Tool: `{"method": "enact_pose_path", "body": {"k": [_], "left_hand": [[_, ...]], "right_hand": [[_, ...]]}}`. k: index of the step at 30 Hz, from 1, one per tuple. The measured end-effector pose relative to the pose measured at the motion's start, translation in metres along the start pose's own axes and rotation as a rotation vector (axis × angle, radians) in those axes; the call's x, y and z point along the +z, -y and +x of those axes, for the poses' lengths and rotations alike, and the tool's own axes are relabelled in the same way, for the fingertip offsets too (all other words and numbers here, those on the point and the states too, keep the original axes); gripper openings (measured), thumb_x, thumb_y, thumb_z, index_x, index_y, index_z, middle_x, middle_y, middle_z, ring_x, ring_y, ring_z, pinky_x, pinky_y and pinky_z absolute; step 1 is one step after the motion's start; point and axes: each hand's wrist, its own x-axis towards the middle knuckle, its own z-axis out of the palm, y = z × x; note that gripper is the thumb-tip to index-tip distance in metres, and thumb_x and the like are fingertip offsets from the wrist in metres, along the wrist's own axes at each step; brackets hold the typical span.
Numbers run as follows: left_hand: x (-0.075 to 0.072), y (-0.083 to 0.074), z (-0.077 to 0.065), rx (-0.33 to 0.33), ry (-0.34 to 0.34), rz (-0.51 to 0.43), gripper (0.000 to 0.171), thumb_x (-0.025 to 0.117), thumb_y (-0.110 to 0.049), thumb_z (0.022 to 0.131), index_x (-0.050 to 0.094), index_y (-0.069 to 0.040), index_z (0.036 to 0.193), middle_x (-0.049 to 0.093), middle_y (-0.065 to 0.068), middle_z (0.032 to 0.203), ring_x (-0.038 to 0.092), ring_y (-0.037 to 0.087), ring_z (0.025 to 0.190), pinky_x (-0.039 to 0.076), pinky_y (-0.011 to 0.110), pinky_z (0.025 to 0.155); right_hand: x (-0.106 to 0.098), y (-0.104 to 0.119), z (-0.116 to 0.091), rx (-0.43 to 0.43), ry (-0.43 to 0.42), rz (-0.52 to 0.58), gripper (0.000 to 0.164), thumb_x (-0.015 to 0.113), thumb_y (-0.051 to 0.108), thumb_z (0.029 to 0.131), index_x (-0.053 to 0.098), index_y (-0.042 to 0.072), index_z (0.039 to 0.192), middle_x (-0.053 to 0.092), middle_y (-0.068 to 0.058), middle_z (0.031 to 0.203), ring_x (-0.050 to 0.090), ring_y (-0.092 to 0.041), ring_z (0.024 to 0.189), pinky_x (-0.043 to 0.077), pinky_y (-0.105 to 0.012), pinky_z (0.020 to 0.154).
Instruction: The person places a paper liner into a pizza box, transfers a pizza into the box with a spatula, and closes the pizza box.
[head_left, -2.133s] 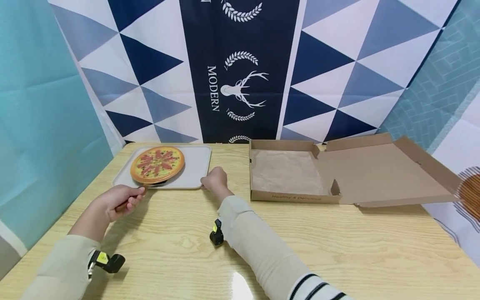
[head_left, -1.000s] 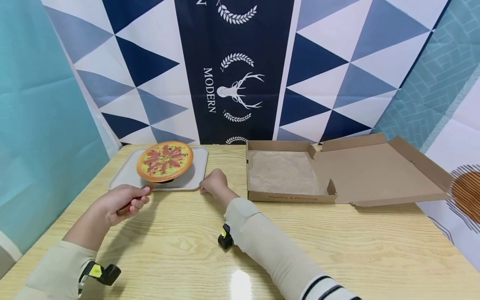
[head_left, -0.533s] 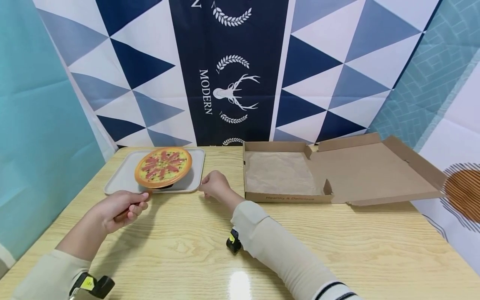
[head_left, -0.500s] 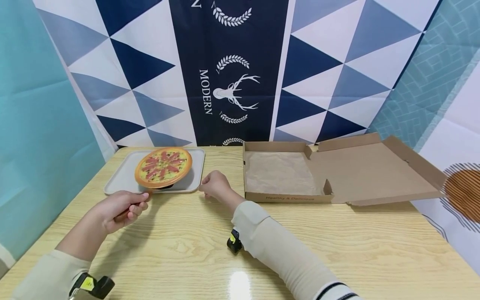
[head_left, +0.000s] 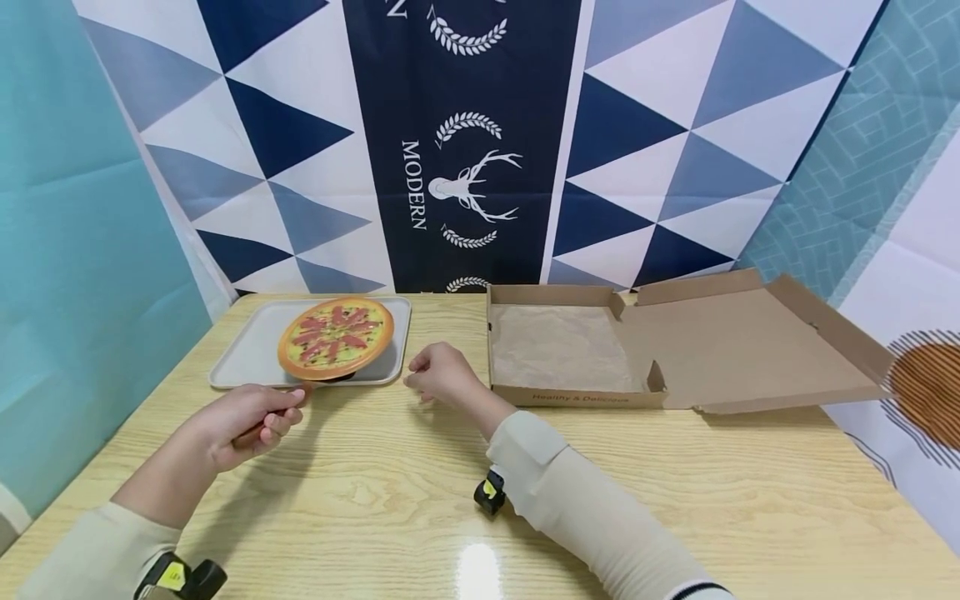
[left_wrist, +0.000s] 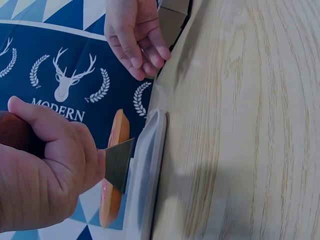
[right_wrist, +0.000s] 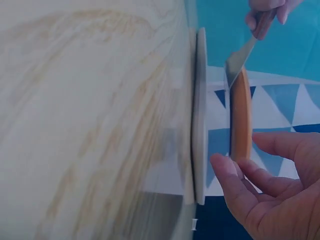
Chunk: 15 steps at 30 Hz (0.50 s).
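My left hand [head_left: 243, 429] grips the wooden handle of a pizza spatula, whose metal blade [left_wrist: 119, 162] reaches under a round pizza [head_left: 335, 337] with red strips on yellow topping. Raised off the white tray [head_left: 243, 362], the pizza tilts slightly in the head view. In the right wrist view a gap shows between the pizza [right_wrist: 241, 117] and the tray [right_wrist: 200, 115]. My right hand [head_left: 447, 373] is just right of the tray's near corner, apart from it, holding nothing. Its fingers are loosely bent, as the left wrist view also shows.
An opened cardboard pizza box [head_left: 585, 398], lined with brown paper [head_left: 558, 346], lies right of the tray, its lid [head_left: 750, 346] folded out to the right. The wooden table [head_left: 405, 500] spreads in front. A patterned cloth [head_left: 468, 150] hangs behind.
My left hand has lifted the pizza on the spatula off the tray and shifted it slightly right. My right hand has let go of the tray's edge and moved right, fingers loosening.
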Motion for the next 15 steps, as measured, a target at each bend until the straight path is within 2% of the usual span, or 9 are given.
{"method": "enact_pose_path", "body": {"k": [7,15], "left_hand": [[0.003,-0.001,0.002,0.002,0.006,0.02,0.013,0.041,-0.012,0.104,0.048,-0.003,0.11,0.05,-0.001,0.073,0.041,-0.004,0.05,0.04,0.009,0.046],[0.007,-0.002,0.003,0.001,0.021,0.026,0.013,0.042,-0.013,0.104,0.048,-0.004,0.112,0.05,-0.001,0.072,0.041,-0.003,0.049,0.04,0.01,0.045]], "right_hand": [[-0.014,-0.001,-0.009,-0.041,0.006,-0.004,0.017,0.072,0.006,0.086,0.067,-0.004,0.098,0.061,-0.006,0.085,0.069,-0.029,0.074,0.057,-0.028,0.062],[-0.026,-0.002,-0.023,-0.064,0.015,0.061,0.017,0.071,0.003,0.086,0.066,-0.007,0.099,0.061,-0.007,0.083,0.063,-0.017,0.068,0.058,-0.032,0.066]]}}
